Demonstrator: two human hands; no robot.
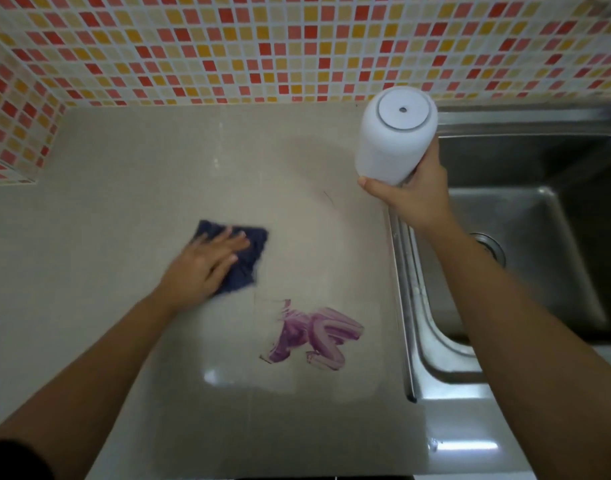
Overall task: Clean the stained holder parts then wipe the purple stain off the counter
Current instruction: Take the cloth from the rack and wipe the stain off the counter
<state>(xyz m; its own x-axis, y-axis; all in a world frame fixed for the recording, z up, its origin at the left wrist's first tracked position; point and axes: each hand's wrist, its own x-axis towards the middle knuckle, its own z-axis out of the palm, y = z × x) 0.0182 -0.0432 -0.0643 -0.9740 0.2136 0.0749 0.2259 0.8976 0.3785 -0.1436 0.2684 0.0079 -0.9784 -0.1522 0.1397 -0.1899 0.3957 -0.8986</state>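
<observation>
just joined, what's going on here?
A person is cleaning at a counter. The right hand grips a white holder by the sink. The left hand presses flat on a blue cloth. The purple stain lies apart from the cloth, not yet wiped.

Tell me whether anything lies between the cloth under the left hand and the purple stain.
Nothing visible does. Only bare counter separates the dark blue cloth under the left hand from the purple stain; the right hand holds the white holder aside.

Beige counter (124,202) bears a dark blue cloth (254,247) and a purple stain (332,329).
</observation>
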